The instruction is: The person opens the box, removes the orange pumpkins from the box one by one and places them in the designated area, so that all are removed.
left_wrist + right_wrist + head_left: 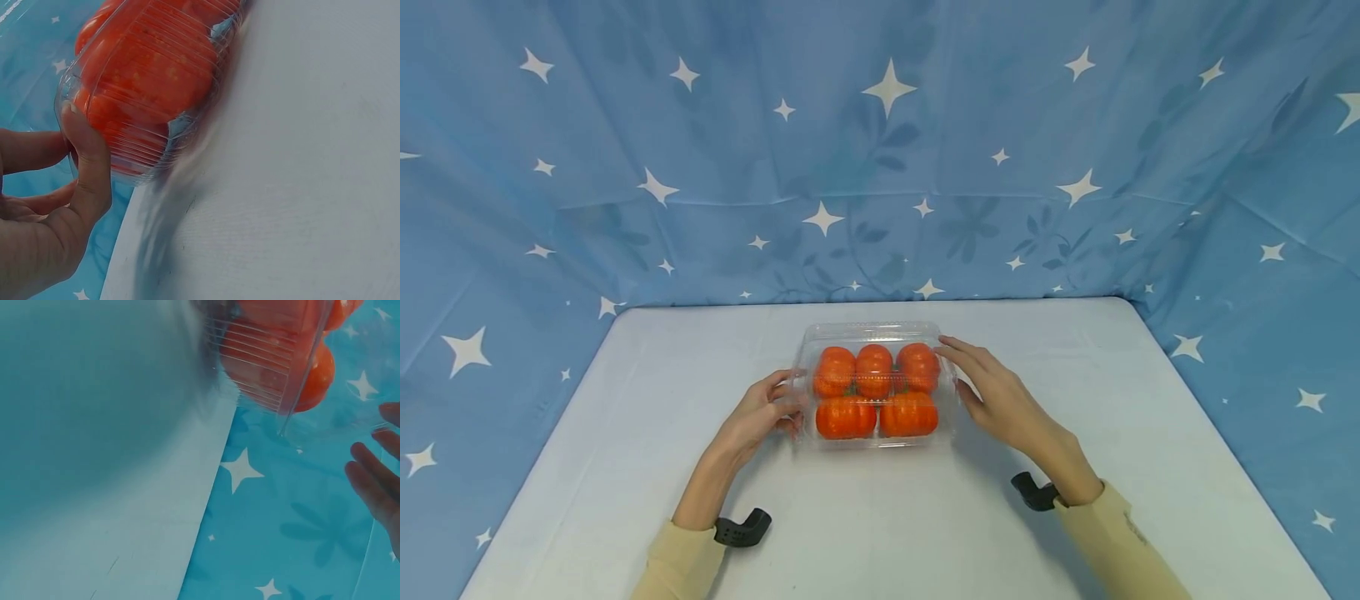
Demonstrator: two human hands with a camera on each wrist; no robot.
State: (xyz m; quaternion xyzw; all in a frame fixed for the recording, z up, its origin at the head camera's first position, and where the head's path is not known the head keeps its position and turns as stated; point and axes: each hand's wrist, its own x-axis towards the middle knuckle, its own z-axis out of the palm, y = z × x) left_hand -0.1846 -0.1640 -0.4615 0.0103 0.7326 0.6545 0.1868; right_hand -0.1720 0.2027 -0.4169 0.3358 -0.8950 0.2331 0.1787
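Observation:
A clear plastic clamshell box [872, 444] sits near the far middle of the white table. Inside it are several glossy, ribbed orange-red fruits [874, 372] that look like tomatoes or small pumpkins. Its transparent lid [871, 329] shows above them and appears raised at the far side. My left hand [758, 421] pinches the box's left rim between thumb and fingers, seen closely in the left wrist view. On the right, my right hand [1003, 404] has its fingers extended along the lid's edge. In the right wrist view, those fingertips [359, 450] are close to the clear plastic edge.
The white table [880, 525] has rounded far corners. A blue curtain [880, 167] with white stars rises behind it and along both sides. Black bands [742, 528] are worn at both wrists, below cream sleeves.

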